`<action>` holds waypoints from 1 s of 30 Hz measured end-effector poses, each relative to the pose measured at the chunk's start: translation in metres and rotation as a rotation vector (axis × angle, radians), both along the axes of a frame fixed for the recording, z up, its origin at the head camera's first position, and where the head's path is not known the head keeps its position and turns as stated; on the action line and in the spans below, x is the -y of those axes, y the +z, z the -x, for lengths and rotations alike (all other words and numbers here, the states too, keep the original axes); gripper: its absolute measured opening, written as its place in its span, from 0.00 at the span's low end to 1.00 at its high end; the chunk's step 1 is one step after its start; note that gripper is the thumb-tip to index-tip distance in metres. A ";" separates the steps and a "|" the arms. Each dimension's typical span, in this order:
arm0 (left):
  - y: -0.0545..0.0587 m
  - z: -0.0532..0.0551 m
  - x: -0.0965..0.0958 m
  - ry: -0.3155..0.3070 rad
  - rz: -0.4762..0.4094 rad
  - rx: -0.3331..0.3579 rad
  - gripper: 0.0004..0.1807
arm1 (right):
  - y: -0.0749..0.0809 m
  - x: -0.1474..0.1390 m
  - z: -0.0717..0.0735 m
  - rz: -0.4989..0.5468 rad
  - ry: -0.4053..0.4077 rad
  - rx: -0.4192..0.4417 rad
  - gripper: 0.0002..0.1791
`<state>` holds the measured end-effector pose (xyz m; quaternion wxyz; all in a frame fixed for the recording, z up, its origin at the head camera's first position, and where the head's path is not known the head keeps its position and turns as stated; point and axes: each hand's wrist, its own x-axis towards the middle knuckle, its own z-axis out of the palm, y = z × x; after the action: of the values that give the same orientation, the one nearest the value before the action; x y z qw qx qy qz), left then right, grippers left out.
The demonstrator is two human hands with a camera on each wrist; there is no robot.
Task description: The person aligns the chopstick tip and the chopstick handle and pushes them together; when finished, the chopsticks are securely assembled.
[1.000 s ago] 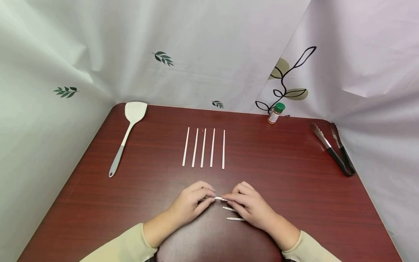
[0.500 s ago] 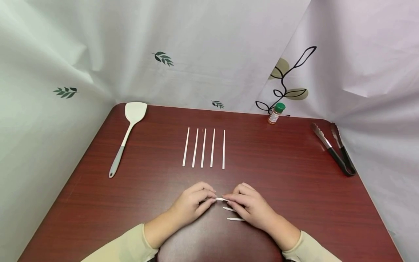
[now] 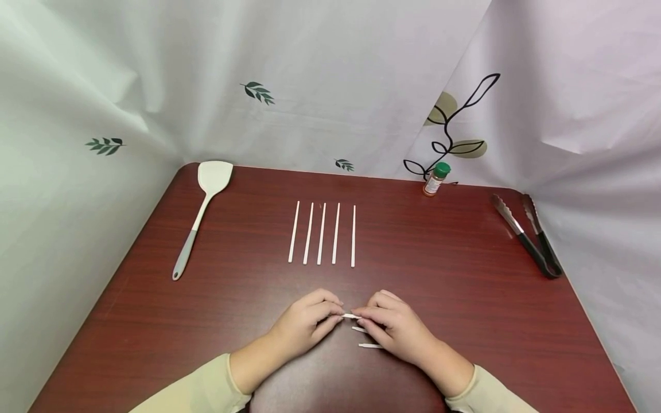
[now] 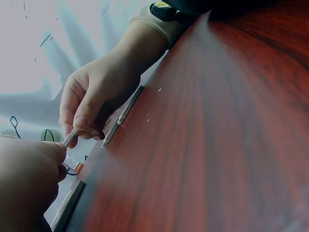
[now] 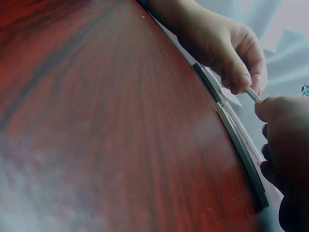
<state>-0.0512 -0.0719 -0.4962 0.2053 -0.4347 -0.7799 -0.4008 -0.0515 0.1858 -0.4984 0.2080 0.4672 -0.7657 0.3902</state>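
Between the fingertips of both hands a thin white stick (image 3: 349,316) is pinched, only a short middle stretch of it showing. My left hand (image 3: 306,322) grips its left part and my right hand (image 3: 395,327) its right part. The same stick (image 4: 70,137) shows between thumb and fingers in the left wrist view, and its exposed stretch (image 5: 252,94) in the right wrist view. Just below, two more white sticks lie with narrowed tips pointing left, an upper one (image 3: 358,329) and a lower one (image 3: 369,346); the right hand covers their other ends.
Beyond the hands several white sticks (image 3: 321,234) lie in a row, roughly parallel. A white spatula with a grey handle (image 3: 185,255) is at the left. Far right are black-handled tongs (image 3: 532,246), and a green-capped spice bottle (image 3: 436,179) stands at the back edge. Cloth surrounds the table (image 3: 439,252).
My left hand has shifted slightly right and toward the body, still gripping the stick. The visible stretch of stick has tilted and dropped a little. The right hand has hardly moved.
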 end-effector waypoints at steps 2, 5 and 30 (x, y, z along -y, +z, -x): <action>0.000 0.000 0.000 -0.002 0.001 -0.002 0.11 | 0.000 0.000 0.000 0.000 -0.001 -0.001 0.08; 0.000 0.000 -0.001 -0.004 0.002 -0.004 0.12 | 0.001 0.001 -0.001 -0.002 -0.006 0.013 0.08; 0.004 -0.004 -0.008 0.000 -0.019 0.019 0.10 | 0.002 0.007 -0.001 0.065 -0.019 0.070 0.03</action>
<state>-0.0472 -0.0640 -0.4924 0.2020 -0.4286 -0.7781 -0.4125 -0.0503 0.1787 -0.4965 0.1999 0.4388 -0.7638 0.4290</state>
